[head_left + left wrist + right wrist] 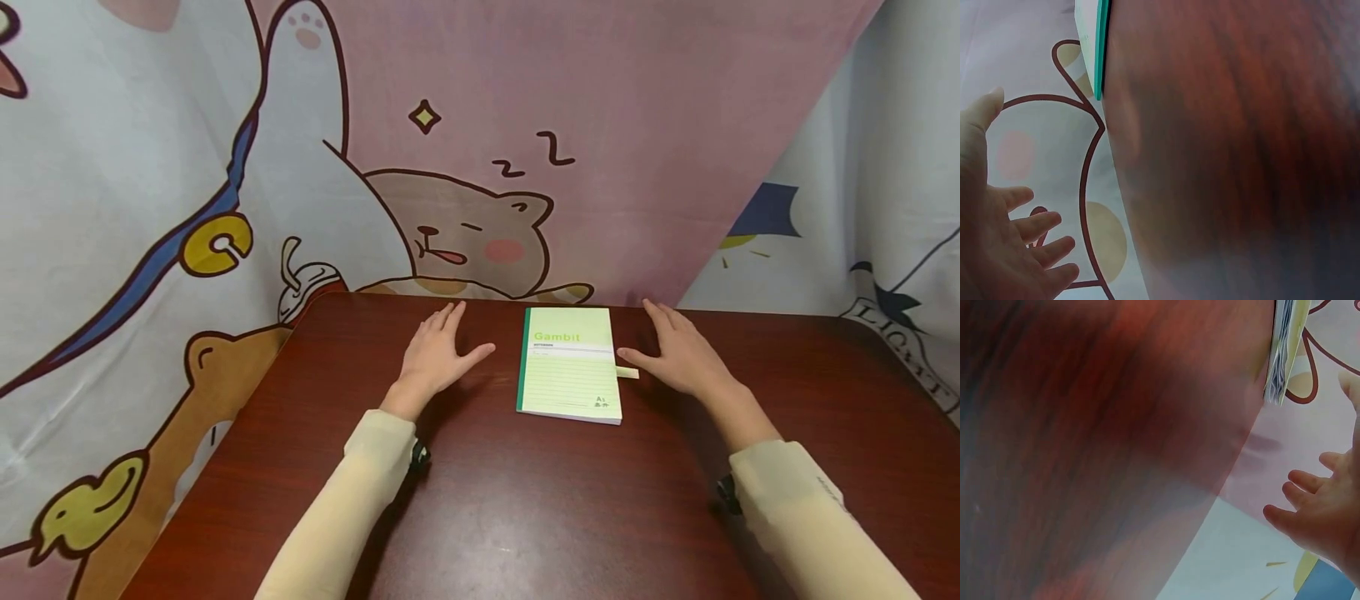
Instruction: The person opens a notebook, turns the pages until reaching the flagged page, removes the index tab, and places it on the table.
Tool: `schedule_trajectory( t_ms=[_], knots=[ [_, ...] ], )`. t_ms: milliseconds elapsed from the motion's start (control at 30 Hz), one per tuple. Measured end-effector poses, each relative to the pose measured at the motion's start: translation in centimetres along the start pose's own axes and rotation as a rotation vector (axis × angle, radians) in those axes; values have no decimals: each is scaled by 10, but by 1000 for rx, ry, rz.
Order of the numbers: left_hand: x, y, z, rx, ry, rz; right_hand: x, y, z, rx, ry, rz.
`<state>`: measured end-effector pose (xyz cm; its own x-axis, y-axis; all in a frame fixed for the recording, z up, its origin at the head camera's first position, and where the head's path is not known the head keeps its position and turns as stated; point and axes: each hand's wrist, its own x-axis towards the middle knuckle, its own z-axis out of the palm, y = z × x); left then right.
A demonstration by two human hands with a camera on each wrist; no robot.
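Observation:
A light green notebook point(570, 375) with a darker green spine lies flat on the dark wooden table, its front cover up. From its right edge sticks out a small pale tab point(627, 372). To the left of the notebook is my left hand point(437, 354), fingers extended and thumb spread, apart from it. My right hand point(681, 354) is on the other side, also with spread fingers, its thumb close to the tab. Neither hand holds anything. In the left wrist view the green spine point(1103, 50) shows at the top; the right wrist view shows the page edges point(1280, 353).
The reddish-brown table point(495, 517) reaches back to a cartoon-printed cloth point(637, 167) hanging along its far edge and left side. Pale sleeves point(330, 517) cover both forearms, with a dark strap device point(420, 457) under the left cuff.

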<state>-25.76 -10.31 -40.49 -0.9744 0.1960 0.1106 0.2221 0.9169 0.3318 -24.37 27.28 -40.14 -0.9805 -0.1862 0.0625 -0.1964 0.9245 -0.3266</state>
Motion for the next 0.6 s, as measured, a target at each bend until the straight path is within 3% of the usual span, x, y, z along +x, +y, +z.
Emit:
schedule_trajectory(
  t_ms=[300, 600],
  knots=[
    [-9, 5, 7, -67, -6, 7, 0, -4, 5, 12, -50, 0],
    [-16, 14, 12, -88, -71, 23, 2, -7, 12, 20, -73, 13]
  ],
)
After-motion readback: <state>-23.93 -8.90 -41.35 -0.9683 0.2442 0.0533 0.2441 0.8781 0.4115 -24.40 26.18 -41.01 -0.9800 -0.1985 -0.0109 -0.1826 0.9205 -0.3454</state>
